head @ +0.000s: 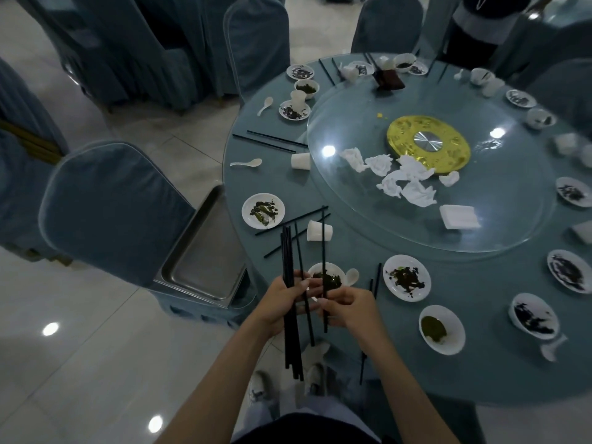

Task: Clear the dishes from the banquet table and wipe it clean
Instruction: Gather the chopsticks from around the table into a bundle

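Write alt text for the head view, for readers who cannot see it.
A person's left hand grips a bundle of black chopsticks while the right hand pinches a single chopstick, beside a round table of dirty plates.

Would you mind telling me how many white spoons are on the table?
5: one spoon at the far left, one at the left edge, one beyond the right hand, one at the lower right, one on the far side. Others may be hidden.

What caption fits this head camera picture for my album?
Left hand grips a bundle of black chopsticks, right hand pinches another chopstick, above a banquet table of dirty plates.
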Demonstrator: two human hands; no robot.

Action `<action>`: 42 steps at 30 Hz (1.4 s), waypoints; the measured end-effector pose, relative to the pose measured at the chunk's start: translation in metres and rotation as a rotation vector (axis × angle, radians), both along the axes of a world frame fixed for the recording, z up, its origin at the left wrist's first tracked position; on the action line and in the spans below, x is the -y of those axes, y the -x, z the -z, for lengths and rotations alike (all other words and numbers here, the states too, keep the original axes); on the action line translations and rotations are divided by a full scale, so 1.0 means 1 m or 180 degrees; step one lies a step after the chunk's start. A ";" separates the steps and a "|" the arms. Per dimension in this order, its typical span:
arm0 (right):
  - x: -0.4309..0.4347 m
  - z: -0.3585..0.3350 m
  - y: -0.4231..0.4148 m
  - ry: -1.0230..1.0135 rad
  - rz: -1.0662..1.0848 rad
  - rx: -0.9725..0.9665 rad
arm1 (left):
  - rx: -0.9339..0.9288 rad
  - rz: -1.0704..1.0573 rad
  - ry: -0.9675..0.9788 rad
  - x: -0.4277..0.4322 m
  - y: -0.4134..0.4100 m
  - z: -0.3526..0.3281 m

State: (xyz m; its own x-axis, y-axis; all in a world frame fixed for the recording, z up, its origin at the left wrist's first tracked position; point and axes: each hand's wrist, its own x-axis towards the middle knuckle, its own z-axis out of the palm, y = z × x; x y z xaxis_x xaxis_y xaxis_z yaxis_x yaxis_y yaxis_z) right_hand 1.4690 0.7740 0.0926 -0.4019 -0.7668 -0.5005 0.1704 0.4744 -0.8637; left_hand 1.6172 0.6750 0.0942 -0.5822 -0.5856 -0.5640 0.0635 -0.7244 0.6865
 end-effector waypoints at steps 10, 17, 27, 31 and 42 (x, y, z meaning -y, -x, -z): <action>-0.003 -0.007 -0.023 -0.0075 -0.0097 -0.0216 | -0.0137 -0.0028 0.0190 -0.007 0.006 0.000; -0.011 -0.007 -0.023 -0.0151 -0.0163 -0.0023 | -0.0375 -0.0214 -0.0073 -0.010 0.013 0.002; -0.023 -0.011 -0.013 -0.0246 -0.0474 0.0001 | -0.0491 -0.0459 -0.0350 -0.009 0.027 0.008; -0.022 -0.010 -0.007 -0.0248 -0.0666 0.0114 | -0.0200 -0.0561 -0.0403 -0.005 0.029 0.010; -0.061 0.107 0.087 -0.1496 -0.0399 -0.1678 | 0.0509 -0.0778 -0.0299 -0.001 0.019 0.022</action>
State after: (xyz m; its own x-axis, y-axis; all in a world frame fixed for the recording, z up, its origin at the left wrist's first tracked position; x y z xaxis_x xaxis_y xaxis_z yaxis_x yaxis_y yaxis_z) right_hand 1.3820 0.8346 -0.0146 -0.6040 -0.5741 -0.5527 -0.2934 0.8050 -0.5156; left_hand 1.5985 0.6760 0.0727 -0.3299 -0.6383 -0.6955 0.1404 -0.7617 0.6325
